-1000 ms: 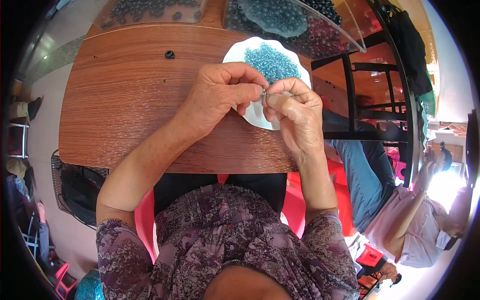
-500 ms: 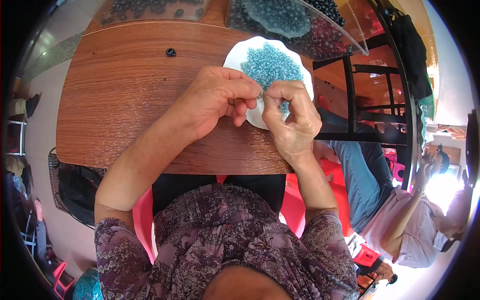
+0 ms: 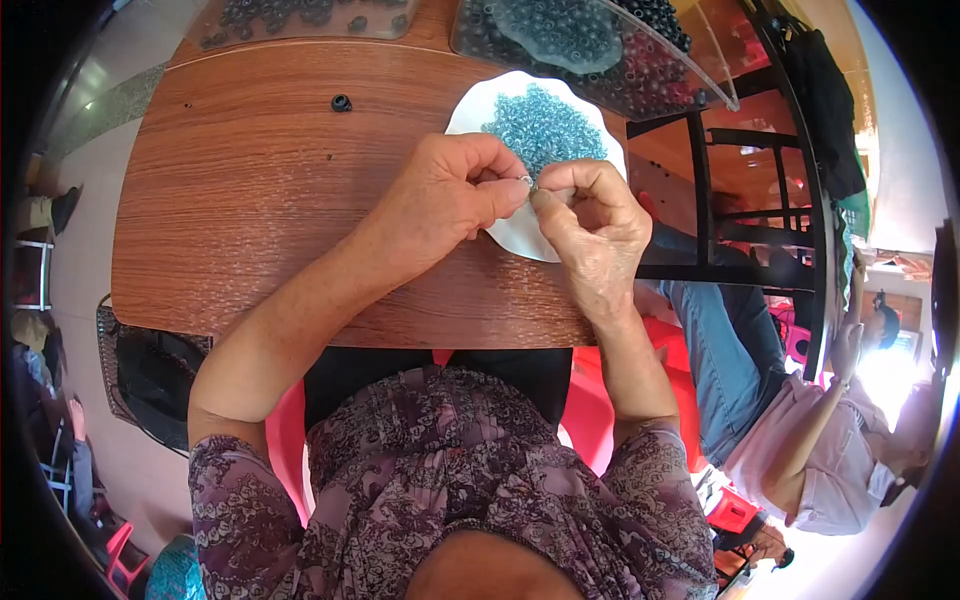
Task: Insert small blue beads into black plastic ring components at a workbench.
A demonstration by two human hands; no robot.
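My left hand [image 3: 462,190] pinches a tiny, pale ring-shaped piece [image 3: 526,181] between thumb and forefinger, over the white plate's near part. Facing it, my right hand [image 3: 597,215] is closed in a pinch, its thumb and forefinger tips almost touching the same piece. Whether the right fingers hold a part of their own is too small to make out. Beneath and beyond both hands lies the scalloped white plate [image 3: 470,112], bearing a heap of clear blue ring-like pieces [image 3: 548,125].
On the wooden table [image 3: 240,200] sits a single small black ring [image 3: 341,103]. Clear bins of dark rings [image 3: 300,15] and of dark and reddish rings [image 3: 640,75] stand at the far edge. A black metal frame [image 3: 705,190] and a seated person [image 3: 800,450] are to the right.
My left hand has rolled over, its thumb now lower and its other fingers tucked away. My right hand has shifted slightly right, and the fingertips have parted a little, baring the pale ring-shaped piece.
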